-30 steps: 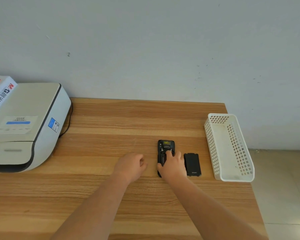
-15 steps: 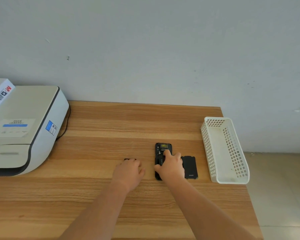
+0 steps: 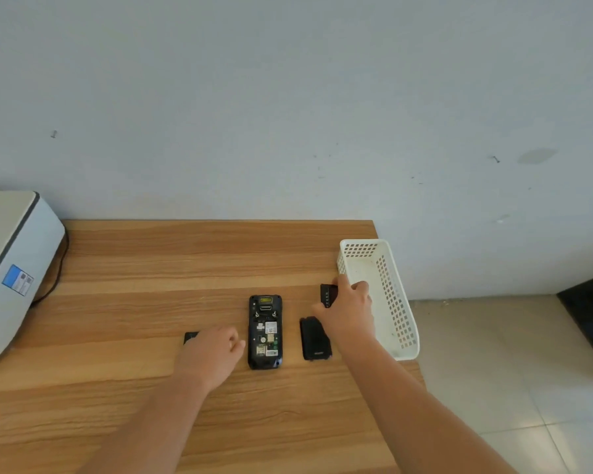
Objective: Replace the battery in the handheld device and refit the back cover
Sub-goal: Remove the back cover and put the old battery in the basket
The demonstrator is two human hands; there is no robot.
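- Beside the basket (image 3: pixel 396 302), the right hand (image 3: pixel 348 307) grips the old battery (image 3: pixel 327 294) — removal step.
- Left hand (image 3: pixel 209 357) covers something dark, grip unclear.
- Next, probably: seat a fresh battery in the handheld device (image 3: pixel 265 331).

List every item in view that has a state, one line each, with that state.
Handheld device: face down on the table, cover off, battery bay empty.
Back cover: off, flat on the table right of the device.
Battery: out of the device, gripped by the right hand beside the basket.
Basket: upright; nothing visible inside.
Left hand: on a small dark item, mostly hidden; grip unclear.
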